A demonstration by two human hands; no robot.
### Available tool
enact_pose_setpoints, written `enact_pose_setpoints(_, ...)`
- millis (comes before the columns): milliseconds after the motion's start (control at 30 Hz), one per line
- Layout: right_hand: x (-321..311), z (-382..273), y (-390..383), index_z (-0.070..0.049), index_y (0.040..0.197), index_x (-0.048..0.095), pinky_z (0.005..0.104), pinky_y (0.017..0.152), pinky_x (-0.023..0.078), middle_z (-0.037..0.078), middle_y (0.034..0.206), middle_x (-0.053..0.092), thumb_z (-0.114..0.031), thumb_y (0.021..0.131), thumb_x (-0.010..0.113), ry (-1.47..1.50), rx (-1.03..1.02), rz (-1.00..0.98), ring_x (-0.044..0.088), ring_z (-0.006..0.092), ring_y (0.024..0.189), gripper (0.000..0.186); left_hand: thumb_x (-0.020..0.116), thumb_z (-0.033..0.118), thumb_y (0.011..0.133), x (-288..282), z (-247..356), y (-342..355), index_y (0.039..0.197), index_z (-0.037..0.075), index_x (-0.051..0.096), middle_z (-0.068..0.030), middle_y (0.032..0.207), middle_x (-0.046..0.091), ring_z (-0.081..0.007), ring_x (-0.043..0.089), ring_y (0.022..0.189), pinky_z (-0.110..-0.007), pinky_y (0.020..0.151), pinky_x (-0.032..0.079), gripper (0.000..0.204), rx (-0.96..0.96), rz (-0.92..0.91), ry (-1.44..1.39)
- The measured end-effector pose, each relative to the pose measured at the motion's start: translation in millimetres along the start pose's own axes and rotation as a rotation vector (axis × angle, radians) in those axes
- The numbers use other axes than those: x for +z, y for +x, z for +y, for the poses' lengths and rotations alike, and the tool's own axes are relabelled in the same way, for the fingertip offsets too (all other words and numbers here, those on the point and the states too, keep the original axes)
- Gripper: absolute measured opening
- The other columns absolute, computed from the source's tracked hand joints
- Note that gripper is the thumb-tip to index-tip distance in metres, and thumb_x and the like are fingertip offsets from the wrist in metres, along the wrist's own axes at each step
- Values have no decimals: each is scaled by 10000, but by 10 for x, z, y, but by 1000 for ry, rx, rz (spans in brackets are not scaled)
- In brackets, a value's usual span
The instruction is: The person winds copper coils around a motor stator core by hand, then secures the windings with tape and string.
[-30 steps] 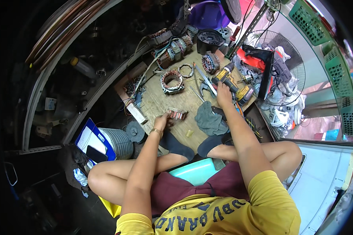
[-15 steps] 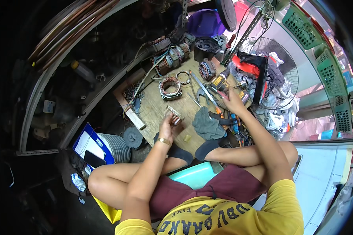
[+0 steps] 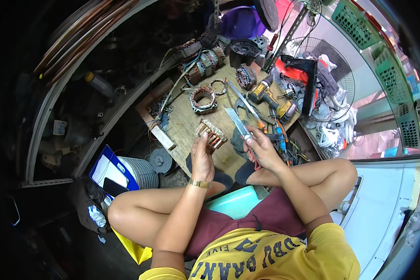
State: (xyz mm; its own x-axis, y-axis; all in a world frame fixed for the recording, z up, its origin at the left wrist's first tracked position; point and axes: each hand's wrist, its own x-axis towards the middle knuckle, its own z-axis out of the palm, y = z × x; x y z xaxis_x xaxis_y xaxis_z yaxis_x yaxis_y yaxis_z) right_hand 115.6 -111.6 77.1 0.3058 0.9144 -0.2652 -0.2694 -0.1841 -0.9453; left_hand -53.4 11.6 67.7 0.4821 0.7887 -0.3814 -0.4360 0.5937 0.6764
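My left hand (image 3: 202, 158) is closed on a small wound motor core (image 3: 212, 136) with pale lacing and copper windings, held above the board. In my right hand (image 3: 263, 151) is a red-handled knife (image 3: 238, 122), its long silver blade angled up toward the left. A wound stator ring (image 3: 194, 104) lies on the plywood board (image 3: 175, 119) beyond my hands, beside a thin coil ring (image 3: 224, 85). A grey cloth (image 3: 239, 143) is partly hidden behind my right hand. A yellow-black drill (image 3: 282, 109) rests at the right among long hand tools.
More wound motor parts (image 3: 206, 63) line the back near a purple basin (image 3: 242, 21). A fan guard, red parts and white clutter (image 3: 334, 133) crowd the right, below green baskets (image 3: 391, 77). A phone (image 3: 114, 187) and grey bucket (image 3: 137, 172) are at lower left, a turquoise container (image 3: 233, 203) under my legs.
My right hand has left the drill area and come down and left, now holding the knife. My left hand has lifted and turned the motor core, moving slightly right.
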Motion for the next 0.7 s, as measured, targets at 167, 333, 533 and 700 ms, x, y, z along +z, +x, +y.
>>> enact_pose_setpoints(167,77,-118,-49,-16,1408,416,221,576,472,42,883,592,-139,1027,534,34,-75,28,546,82,633,418,637,216,998,-7,-149,36,1136,113,641,-3,1029,704,-108,659,936,-267,847,493,172,-41,-12,16)
enact_pose_setpoints(333,57,-56,-37,-4,1336,483,256,718,544,69,1057,614,-19,967,542,-59,-273,64,613,113,786,374,649,182,990,189,-200,7,1153,105,643,5,1035,704,-99,656,935,-263,842,492,180,-33,-15,5)
enact_pose_setpoints(533,53,10,9,9,1385,517,293,737,538,112,1021,681,1,907,612,-116,-36,171,671,160,828,488,623,155,996,189,-255,32,1116,93,642,-28,1074,706,-141,675,966,-307,868,532,137,-45,-17,-16)
enact_pose_setpoints(700,174,-44,-13,-109,1479,472,412,883,526,219,1133,679,-123,965,605,-590,-308,224,675,382,1028,531,626,154,993,194,-308,69,1058,95,645,-39,1063,707,-151,678,959,-326,875,537,90,-55,-12,-12)
